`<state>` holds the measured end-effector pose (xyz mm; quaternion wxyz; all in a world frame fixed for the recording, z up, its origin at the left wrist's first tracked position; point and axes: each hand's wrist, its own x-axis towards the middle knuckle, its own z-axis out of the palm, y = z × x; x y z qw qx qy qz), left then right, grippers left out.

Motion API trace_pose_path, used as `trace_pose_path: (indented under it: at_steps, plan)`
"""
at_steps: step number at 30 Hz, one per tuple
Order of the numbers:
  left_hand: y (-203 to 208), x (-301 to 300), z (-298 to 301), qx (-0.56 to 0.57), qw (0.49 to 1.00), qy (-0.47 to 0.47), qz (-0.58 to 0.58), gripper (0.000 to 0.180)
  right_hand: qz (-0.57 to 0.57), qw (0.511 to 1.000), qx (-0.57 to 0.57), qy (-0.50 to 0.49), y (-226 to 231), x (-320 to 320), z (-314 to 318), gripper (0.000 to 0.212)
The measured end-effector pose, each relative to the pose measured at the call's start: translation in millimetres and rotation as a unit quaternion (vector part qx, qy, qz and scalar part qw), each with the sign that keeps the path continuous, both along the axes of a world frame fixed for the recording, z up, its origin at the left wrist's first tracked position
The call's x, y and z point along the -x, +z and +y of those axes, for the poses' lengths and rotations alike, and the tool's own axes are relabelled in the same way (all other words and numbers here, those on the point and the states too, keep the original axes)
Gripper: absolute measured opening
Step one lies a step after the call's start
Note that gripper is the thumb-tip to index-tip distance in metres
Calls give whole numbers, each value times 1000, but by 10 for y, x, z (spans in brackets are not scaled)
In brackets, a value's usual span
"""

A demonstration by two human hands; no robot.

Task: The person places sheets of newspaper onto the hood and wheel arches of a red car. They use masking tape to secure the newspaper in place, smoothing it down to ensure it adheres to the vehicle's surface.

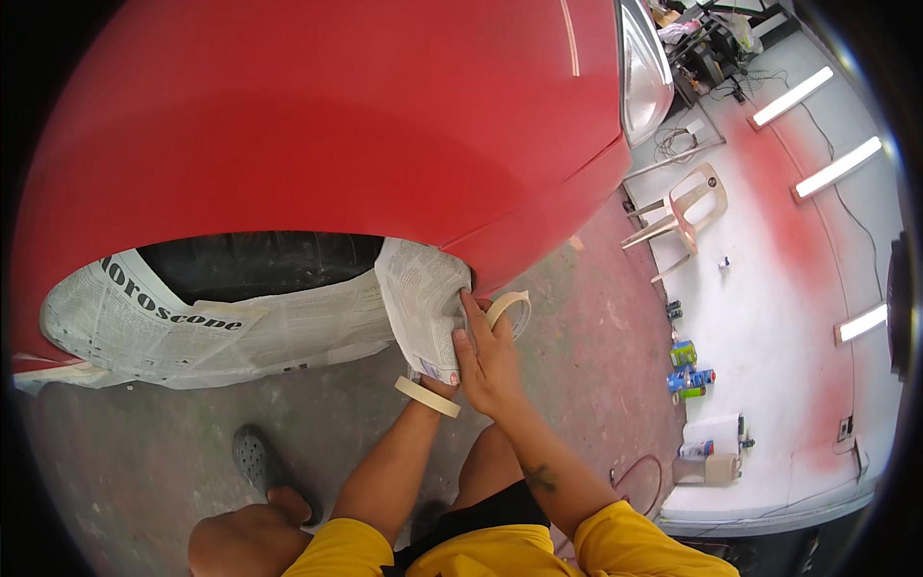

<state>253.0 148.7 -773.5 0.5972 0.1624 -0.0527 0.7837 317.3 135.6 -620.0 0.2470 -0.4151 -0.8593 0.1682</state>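
Note:
A folded newspaper sheet hangs at the front end of the red car's wheel arch. My left hand is mostly behind its lower edge, fingers hidden; a roll of masking tape encircles that wrist. My right hand lies along the sheet's right edge, thumb and index finger against the paper. Its other fingers are curled at a second roll of masking tape, partly hidden by the hand. More newspaper covers the lower wheel area, leaving a black covering visible above it.
At the right a plastic chair stands by a white wall with red overspray. Several cans and a beige container sit along the wall's base. A hose lies on the floor near my right arm. The headlight is at the top.

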Motion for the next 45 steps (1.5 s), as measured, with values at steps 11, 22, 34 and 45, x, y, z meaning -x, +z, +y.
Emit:
trace_pose_path:
  at_steps: [11, 22, 34, 45]
  plan:
    - [195, -78, -57, 44, 994, 87, 52, 64, 50, 997, 50, -32, -193, 33, 16, 70]
    - [287, -62, -65, 91, 928, 234, 277, 63, 18, 999, 45, 14, -185, 69, 132, 73]
    - [835, 115, -243, 272, 952, 139, 21, 50, 1, 997, 82, 14, -138, 54, 174, 83]
    - [522, 61, -158, 161, 902, 282, 286, 55, -52, 992, 113, -26, 133, 284, 124, 91]
